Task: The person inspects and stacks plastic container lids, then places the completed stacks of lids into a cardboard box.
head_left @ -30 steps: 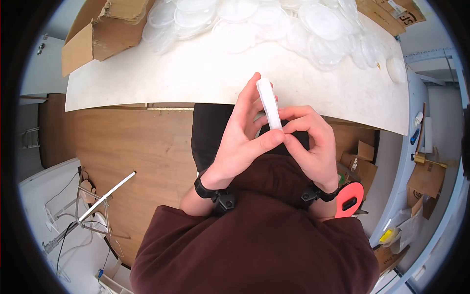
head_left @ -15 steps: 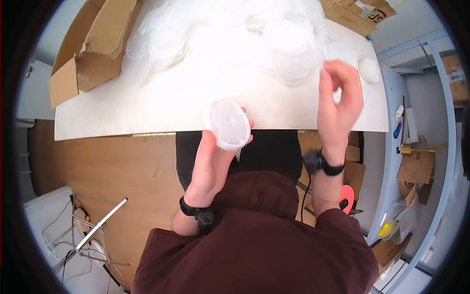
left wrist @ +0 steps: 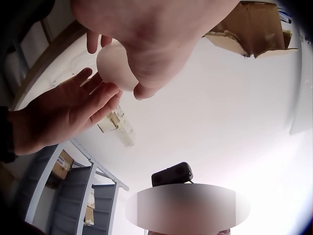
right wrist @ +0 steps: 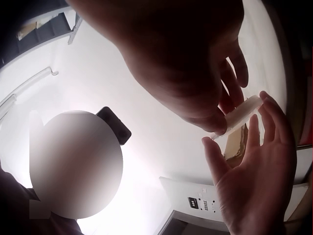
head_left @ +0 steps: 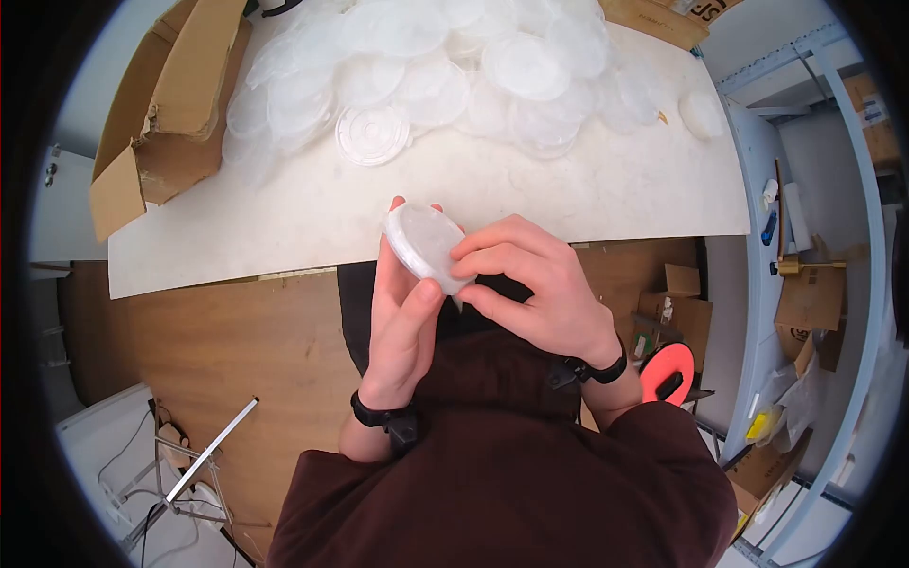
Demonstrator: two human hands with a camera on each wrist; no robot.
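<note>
A short stack of round translucent plastic lids point(head_left: 428, 242) is held tilted above the table's near edge. My left hand point(head_left: 400, 317) grips it from the left, the thumb on the near rim and the fingers behind the far side. From the right, my right hand point(head_left: 549, 289) pinches the lids' right edge between its thumb and curled fingertips. The right wrist view has the lids point(right wrist: 242, 113) nearly edge-on between both hands. In the left wrist view, my left palm covers part of the lids point(left wrist: 115, 66).
Many loose translucent lids point(head_left: 436, 90) are heaped across the back of the white table point(head_left: 615, 194). An open cardboard box point(head_left: 185, 104) stands at the table's left, and another carton point(head_left: 658, 21) lies at the back right. Shelving point(head_left: 743, 331) runs along the right side.
My right hand left the lids, was raised over the table's right side half a second ago, and is back at their edge. My left hand kept hold, turning the lids from edge-on to tilted face-up.
</note>
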